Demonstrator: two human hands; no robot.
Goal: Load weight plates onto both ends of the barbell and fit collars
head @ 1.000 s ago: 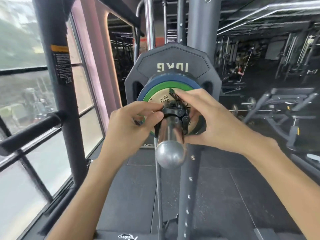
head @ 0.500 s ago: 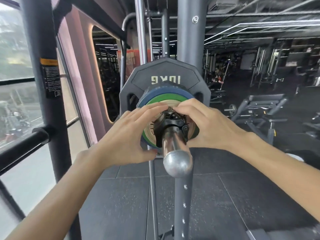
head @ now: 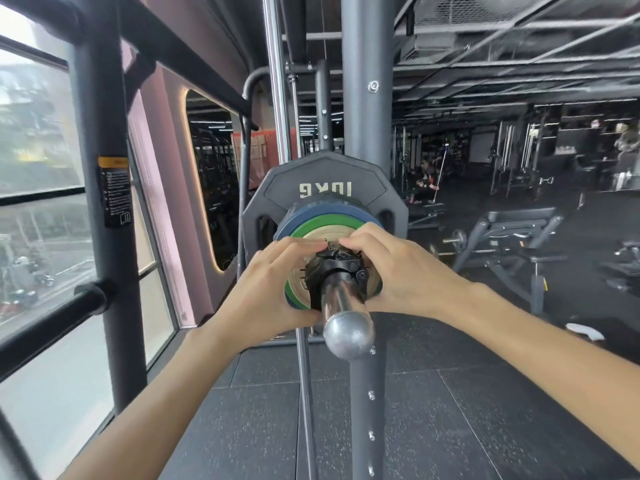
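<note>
1. Compared with a second ago, the collar's (head: 337,268) lever is no longer sticking up between the right fingers (head: 358,237); both sets of fingertips are now lying over the collar's top and nearly meeting there.
2. The left hand (head: 270,285) is curling around the collar's left side, and its fingers (head: 306,243) are arching over the top.
3. The right hand (head: 408,271) is gripping the collar from the right, and its fingers are bending over the clasp.
4. The collar is sitting on the barbell sleeve (head: 341,299), between the two hands, tight against the cream plate (head: 320,236) and well in from the sleeve's rounded end (head: 349,336).
5. Behind the cream plate, the green plate (head: 320,224), the blue plate (head: 310,211) and the large black 10KG plate (head: 325,183) are standing stacked on the same sleeve.
6. The bar is resting beside the grey rack upright (head: 367,133).
</note>
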